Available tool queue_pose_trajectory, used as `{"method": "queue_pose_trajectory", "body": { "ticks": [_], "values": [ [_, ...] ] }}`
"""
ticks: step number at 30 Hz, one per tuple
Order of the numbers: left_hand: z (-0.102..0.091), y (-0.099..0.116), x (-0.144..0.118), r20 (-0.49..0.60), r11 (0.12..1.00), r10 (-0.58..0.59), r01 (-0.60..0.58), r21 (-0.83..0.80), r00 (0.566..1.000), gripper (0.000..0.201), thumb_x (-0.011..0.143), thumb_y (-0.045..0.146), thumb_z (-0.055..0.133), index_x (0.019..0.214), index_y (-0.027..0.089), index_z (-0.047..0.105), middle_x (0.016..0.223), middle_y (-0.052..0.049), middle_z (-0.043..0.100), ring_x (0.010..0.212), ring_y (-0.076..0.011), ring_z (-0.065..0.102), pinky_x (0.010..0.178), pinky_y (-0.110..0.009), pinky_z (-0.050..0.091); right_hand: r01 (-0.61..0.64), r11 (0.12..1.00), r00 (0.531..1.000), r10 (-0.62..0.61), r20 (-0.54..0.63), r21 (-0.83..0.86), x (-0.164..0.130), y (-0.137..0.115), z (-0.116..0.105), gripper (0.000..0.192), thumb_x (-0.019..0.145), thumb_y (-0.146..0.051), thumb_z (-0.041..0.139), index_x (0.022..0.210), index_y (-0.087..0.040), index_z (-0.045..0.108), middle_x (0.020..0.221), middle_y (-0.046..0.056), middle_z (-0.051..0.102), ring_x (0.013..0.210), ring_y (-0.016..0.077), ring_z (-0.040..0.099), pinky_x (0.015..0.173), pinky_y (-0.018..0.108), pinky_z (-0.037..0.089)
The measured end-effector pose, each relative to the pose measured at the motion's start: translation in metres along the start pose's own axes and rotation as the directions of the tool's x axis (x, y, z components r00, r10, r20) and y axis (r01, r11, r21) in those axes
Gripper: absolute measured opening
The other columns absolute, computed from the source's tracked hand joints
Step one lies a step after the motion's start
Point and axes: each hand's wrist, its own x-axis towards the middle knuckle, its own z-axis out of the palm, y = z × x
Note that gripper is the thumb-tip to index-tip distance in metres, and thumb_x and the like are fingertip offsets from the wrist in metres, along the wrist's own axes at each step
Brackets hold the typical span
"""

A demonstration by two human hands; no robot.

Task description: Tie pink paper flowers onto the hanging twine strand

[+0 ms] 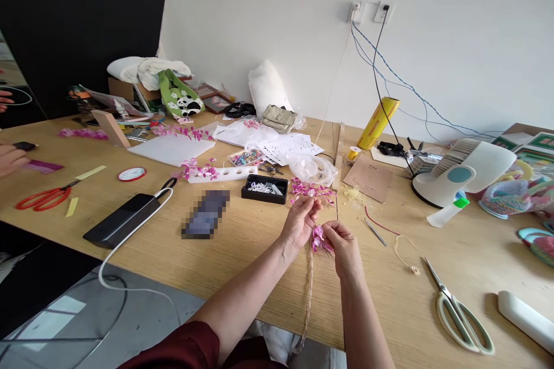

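Both hands meet over the table around a small bunch of pink-purple artificial flowers (pixel 319 237). My left hand (pixel 302 218) is closed, its fingertips pinched at the top of the bunch; exactly what they grip is too small to make out. With thumb and fingers together, my right hand (pixel 345 247) pinches the flowers from the right. A braided straw-coloured cord (pixel 310 294) hangs from the bunch over the table's front edge. Just behind the hands lie more pink flower sprigs (pixel 314 189) and a black tray (pixel 265 189) of small white pieces.
Large scissors (pixel 461 311) lie at right, near a white fan (pixel 450 176) and tweezers (pixel 375 232). To the left are a phone (pixel 206 215), a black power box (pixel 123 219) with a white cable, and red scissors (pixel 45 197). Another person's hand (pixel 12 158) shows at far left.
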Motion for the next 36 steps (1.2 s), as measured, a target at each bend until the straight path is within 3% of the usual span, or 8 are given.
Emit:
{"method": "queue_pose_trajectory", "body": {
  "ticks": [4, 8, 12, 15, 21, 28, 32, 36],
  "values": [
    [0.003, 0.001, 0.0, -0.008, 1.0, 0.024, -0.024, -0.019, 1.0, 0.016, 0.064, 0.018, 0.071, 0.073, 0.014, 0.059, 0.074, 0.0, 0.061, 0.07, -0.0067, 0.058, 0.049, -0.013, 0.035, 0.058, 0.99, 0.997, -0.064, -0.042, -0.126, -0.006, 0.003, -0.015, 0.022, 0.064, -0.037, 0.065, 0.063, -0.016, 0.058, 0.052, -0.004, 0.048, 0.048, 0.008, 0.04, 0.048, 0.021, 0.033],
    [0.002, 0.002, 0.0, 0.004, 1.0, 0.007, -0.007, 0.001, 1.0, 0.016, 0.064, 0.019, 0.071, 0.074, 0.013, 0.06, 0.074, -0.001, 0.062, 0.072, -0.0078, 0.06, 0.047, -0.011, 0.036, 0.1, 0.912, 0.963, -0.189, -0.191, -0.397, -0.017, 0.004, -0.061, 0.023, 0.065, -0.04, 0.061, 0.071, -0.017, 0.059, 0.06, 0.0, 0.055, 0.057, 0.0136, 0.049, 0.056, 0.025, 0.041],
    [-0.003, 0.005, 0.0, -0.02, 0.999, 0.0, 0.0, 0.039, 1.0, 0.016, 0.062, 0.018, 0.072, 0.073, 0.013, 0.061, 0.073, -0.002, 0.063, 0.073, -0.0093, 0.062, 0.047, -0.01, 0.038, -0.103, 0.595, 0.838, -0.379, -0.392, -0.797, -0.036, 0.0, -0.142, 0.027, 0.066, -0.042, 0.054, 0.079, -0.019, 0.062, 0.079, 0.006, 0.062, 0.063, 0.0189, 0.055, 0.063, 0.031, 0.041],
    [-0.006, 0.006, 0.0, -0.054, 0.999, -0.005, 0.008, 0.054, 0.999, 0.017, 0.06, 0.017, 0.073, 0.073, 0.014, 0.061, 0.072, -0.001, 0.064, 0.069, -0.0081, 0.061, 0.055, -0.012, 0.045, -0.383, 0.317, 0.746, -0.448, -0.493, -0.868, -0.052, -0.005, -0.204, 0.028, 0.071, -0.038, 0.045, 0.085, -0.022, 0.063, 0.101, 0.008, 0.06, 0.077, 0.0237, 0.056, 0.068, 0.035, 0.04],
    [-0.011, 0.001, -0.001, -0.038, 0.993, 0.005, -0.001, 0.119, 0.999, 0.016, 0.061, 0.018, 0.073, 0.072, 0.013, 0.061, 0.07, -0.001, 0.064, 0.064, -0.0059, 0.058, 0.056, -0.013, 0.044, -0.589, 0.054, 0.774, -0.247, -0.582, -0.806, -0.067, -0.009, -0.275, 0.037, 0.074, -0.041, 0.042, 0.097, -0.021, 0.062, 0.101, 0.014, 0.058, 0.091, 0.03, 0.053, 0.065, 0.036, 0.041],
    [-0.019, -0.005, -0.001, -0.016, 0.985, 0.024, -0.021, 0.171, 1.0, 0.015, 0.062, 0.019, 0.072, 0.071, 0.012, 0.062, 0.068, 0.0, 0.061, 0.059, -0.004, 0.054, 0.054, -0.013, 0.041, -0.53, 0.089, 0.792, -0.303, -0.53, -0.844, -0.052, -0.013, -0.273, 0.033, 0.074, -0.039, 0.043, 0.091, -0.022, 0.064, 0.1, 0.013, 0.06, 0.085, 0.0283, 0.055, 0.06, 0.034, 0.039],
    [-0.023, -0.008, -0.001, -0.03, 0.981, 0.006, -0.001, 0.193, 1.0, 0.017, 0.06, 0.02, 0.073, 0.071, 0.013, 0.062, 0.066, 0.001, 0.06, 0.057, -0.0038, 0.052, 0.055, -0.015, 0.041, -0.324, 0.176, 0.889, -0.28, -0.363, -0.93, -0.01, -0.018, -0.244, 0.03, 0.073, -0.039, 0.042, 0.083, -0.021, 0.064, 0.087, 0.008, 0.065, 0.076, 0.0228, 0.058, 0.061, 0.03, 0.039],
    [-0.024, -0.007, -0.003, -0.011, 0.979, -0.022, 0.023, 0.204, 1.0, 0.017, 0.061, 0.022, 0.072, 0.071, 0.013, 0.061, 0.067, 0.001, 0.058, 0.055, -0.0037, 0.051, 0.051, -0.015, 0.038, -0.344, 0.125, 0.925, -0.124, -0.358, -0.931, 0.038, -0.019, -0.219, 0.027, 0.069, -0.04, 0.045, 0.074, -0.02, 0.064, 0.072, 0.008, 0.065, 0.062, 0.0202, 0.057, 0.052, 0.028, 0.036]
  ]
}}
